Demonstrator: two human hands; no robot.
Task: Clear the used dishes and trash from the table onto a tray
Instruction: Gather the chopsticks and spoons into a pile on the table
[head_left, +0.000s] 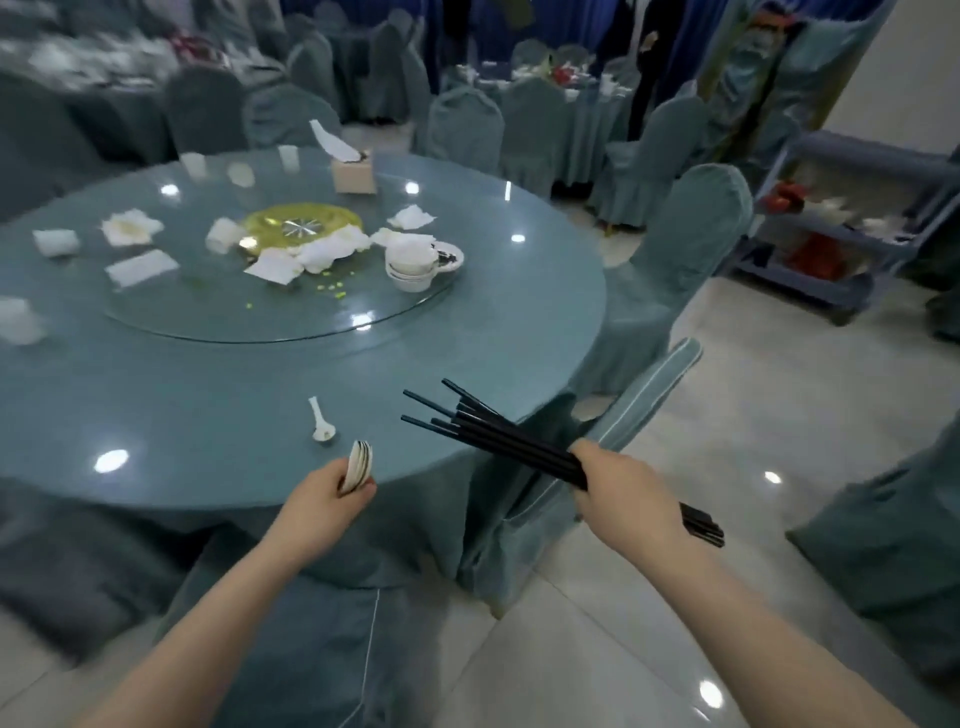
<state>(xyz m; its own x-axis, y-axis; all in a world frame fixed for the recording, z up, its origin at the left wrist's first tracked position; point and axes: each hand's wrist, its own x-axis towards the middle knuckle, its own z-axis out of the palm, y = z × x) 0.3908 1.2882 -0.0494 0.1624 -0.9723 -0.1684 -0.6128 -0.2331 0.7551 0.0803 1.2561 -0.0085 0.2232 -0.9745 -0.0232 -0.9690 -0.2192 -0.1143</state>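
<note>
A fanned bundle of black chopsticks (524, 447) is clenched in the right hand (618, 486); what seem to be stacked spoons (358, 466) are pinched by the left hand (324, 499). Loose sticks could slip; bowls (412, 264) and napkins (332, 252) remain on the table (208, 395).

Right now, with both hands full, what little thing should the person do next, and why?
Probably reach the left hand, already holding a stack of white spoons, forward to pick up the lone white spoon lying on the table just ahead. It is the nearest loose item, and the right hand is gripping a bundle of black chopsticks.
</note>
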